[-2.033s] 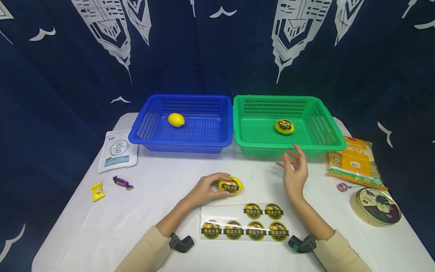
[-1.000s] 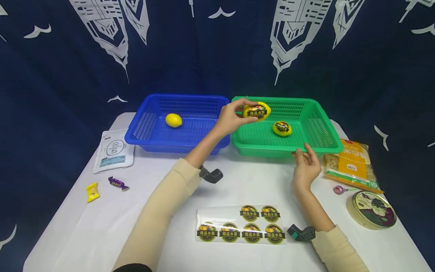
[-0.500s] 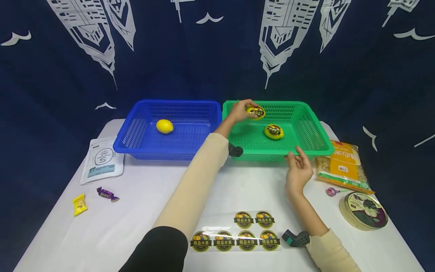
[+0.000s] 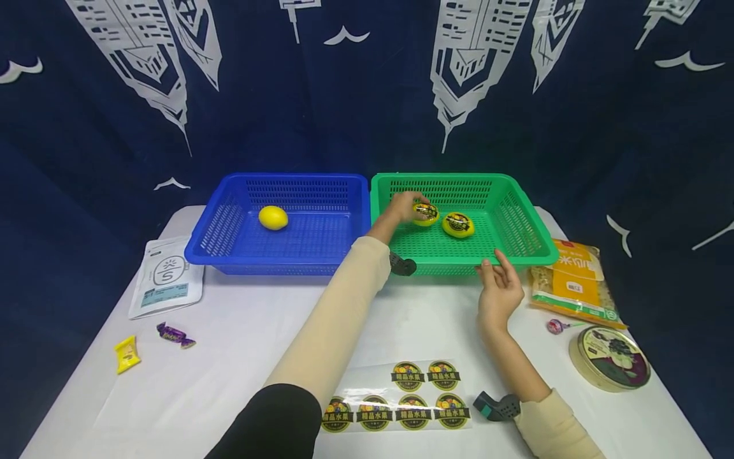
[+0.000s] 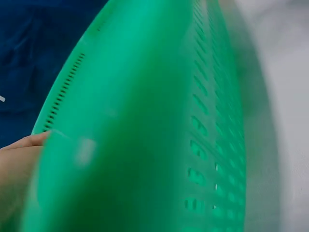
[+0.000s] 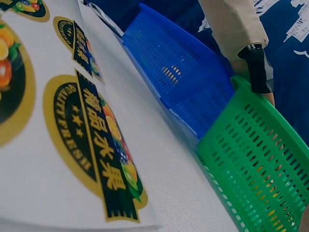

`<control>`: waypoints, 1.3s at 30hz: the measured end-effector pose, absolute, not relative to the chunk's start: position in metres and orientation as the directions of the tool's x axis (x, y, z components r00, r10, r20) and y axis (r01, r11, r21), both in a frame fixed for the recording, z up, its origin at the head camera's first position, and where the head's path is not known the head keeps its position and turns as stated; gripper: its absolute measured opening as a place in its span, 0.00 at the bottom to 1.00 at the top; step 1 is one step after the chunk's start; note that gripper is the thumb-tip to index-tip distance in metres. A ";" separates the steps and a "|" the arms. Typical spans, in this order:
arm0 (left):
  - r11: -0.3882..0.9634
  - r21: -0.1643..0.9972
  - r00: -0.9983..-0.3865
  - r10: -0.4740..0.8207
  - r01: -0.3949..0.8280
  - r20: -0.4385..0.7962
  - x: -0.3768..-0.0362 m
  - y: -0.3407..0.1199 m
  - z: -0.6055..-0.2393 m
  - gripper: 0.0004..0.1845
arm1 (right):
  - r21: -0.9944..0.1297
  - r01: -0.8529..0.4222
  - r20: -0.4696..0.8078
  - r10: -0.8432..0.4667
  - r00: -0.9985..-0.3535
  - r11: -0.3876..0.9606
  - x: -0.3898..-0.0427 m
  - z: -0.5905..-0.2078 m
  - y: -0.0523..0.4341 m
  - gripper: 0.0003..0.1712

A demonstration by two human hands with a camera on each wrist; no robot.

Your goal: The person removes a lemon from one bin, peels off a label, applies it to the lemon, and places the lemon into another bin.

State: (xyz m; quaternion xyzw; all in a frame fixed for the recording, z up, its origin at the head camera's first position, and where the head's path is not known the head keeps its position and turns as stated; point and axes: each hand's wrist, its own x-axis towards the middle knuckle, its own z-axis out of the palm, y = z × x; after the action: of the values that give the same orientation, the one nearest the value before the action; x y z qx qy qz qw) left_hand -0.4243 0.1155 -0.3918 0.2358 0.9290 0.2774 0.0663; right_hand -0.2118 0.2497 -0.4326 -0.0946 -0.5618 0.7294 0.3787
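My left hand (image 4: 403,207) reaches down inside the green basket (image 4: 524,239) and holds a lemon (image 4: 427,222) with a round black-and-gold sticker, low near the basket floor. Just right of it lies another stickered lemon (image 4: 458,225). At the basket's front rim is my right hand (image 4: 500,293), its fingers loosely bent against the rim with nothing held. A plain lemon (image 4: 273,218) sits in the blue basket (image 4: 269,260). In front, a sheet of round fruit stickers (image 4: 367,379) lies on the table. The green basket wall (image 5: 145,121) hides most of the left wrist view.
A white pouch (image 4: 168,277), a purple-wrapped candy (image 4: 174,335) and a yellow-wrapped candy (image 4: 127,354) lie at left. To the right are a yellow grain bag (image 4: 573,284), a lollipop (image 4: 555,326) and a round tin (image 4: 610,358). A dark curtain (image 4: 344,108) hangs behind.
My left hand has carried the stickered lemon from the table over the green basket and lowered it inside. My right hand has moved slightly, to the basket's front rim. The view has shifted.
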 end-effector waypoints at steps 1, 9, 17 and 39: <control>0.742 0.541 -0.881 0.472 0.396 -0.002 -0.423 0.115 -0.392 0.22 | -0.890 -0.448 0.288 0.659 -0.695 -0.084 -0.212 -0.433 0.249 0.20; 0.783 0.508 -0.882 0.463 0.360 -0.087 -0.418 0.108 -0.396 0.22 | -0.888 -0.448 0.276 0.654 -0.705 -0.108 -0.212 -0.434 0.242 0.19; 0.777 0.519 -0.880 0.466 0.356 -0.093 -0.414 0.098 -0.394 0.24 | -0.890 -0.444 0.281 0.640 -0.716 -0.106 -0.217 -0.439 0.240 0.20; 0.140 0.866 -0.801 0.472 0.480 0.368 -0.309 -0.016 -0.354 0.22 | -0.901 -0.427 0.267 0.676 -0.687 -0.078 -0.223 -0.451 0.255 0.20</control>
State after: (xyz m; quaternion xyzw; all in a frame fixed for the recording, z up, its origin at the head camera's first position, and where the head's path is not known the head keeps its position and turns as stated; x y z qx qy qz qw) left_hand -0.3091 -0.0155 -0.3536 0.3154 0.7548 0.5751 -0.0034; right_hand -0.2227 0.2552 -0.4513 -0.1107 -0.5629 0.7258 0.3797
